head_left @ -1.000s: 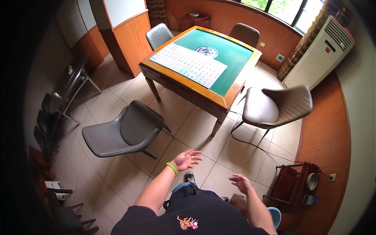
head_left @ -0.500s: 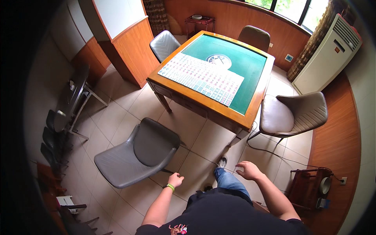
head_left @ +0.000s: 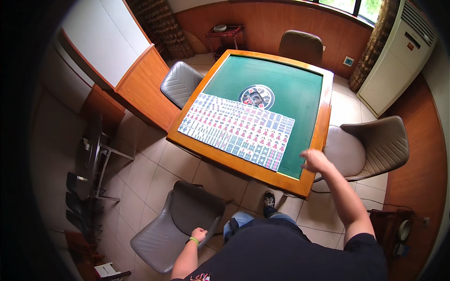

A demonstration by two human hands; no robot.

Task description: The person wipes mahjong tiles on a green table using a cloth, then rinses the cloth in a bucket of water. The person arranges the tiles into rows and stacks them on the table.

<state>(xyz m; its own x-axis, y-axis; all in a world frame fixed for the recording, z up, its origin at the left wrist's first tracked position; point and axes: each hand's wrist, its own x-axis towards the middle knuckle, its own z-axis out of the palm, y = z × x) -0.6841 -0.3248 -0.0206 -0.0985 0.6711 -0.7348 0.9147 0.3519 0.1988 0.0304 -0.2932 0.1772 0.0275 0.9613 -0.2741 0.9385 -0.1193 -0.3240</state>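
A square mahjong table (head_left: 234, 161) with a wooden rim and green felt stands in front of me. Rows of face-up mahjong tiles (head_left: 236, 133) form a block along its near side. Over the near right corner, beside the end of the rows, my right hand (head_left: 315, 160) reaches out with its fingers loosely apart, holding nothing. Whether it touches the rim I cannot tell. My left hand (head_left: 199, 234), with a green band at the wrist, hangs low by a grey chair (head_left: 194, 208); its fingers are curled in and nothing shows in them.
Another chair (head_left: 370, 147) stands right of the table, with a grey one (head_left: 180, 84) at the left and a brown one (head_left: 301, 47) behind. A round dial (head_left: 256, 97) is set mid-table. Side stands (head_left: 226, 33) and a tall air conditioner (head_left: 398, 61) line the walls.
I have come closer to the table, which appears larger. My right hand has risen from beside my leg to the table's near right corner. The left hand still hangs low.
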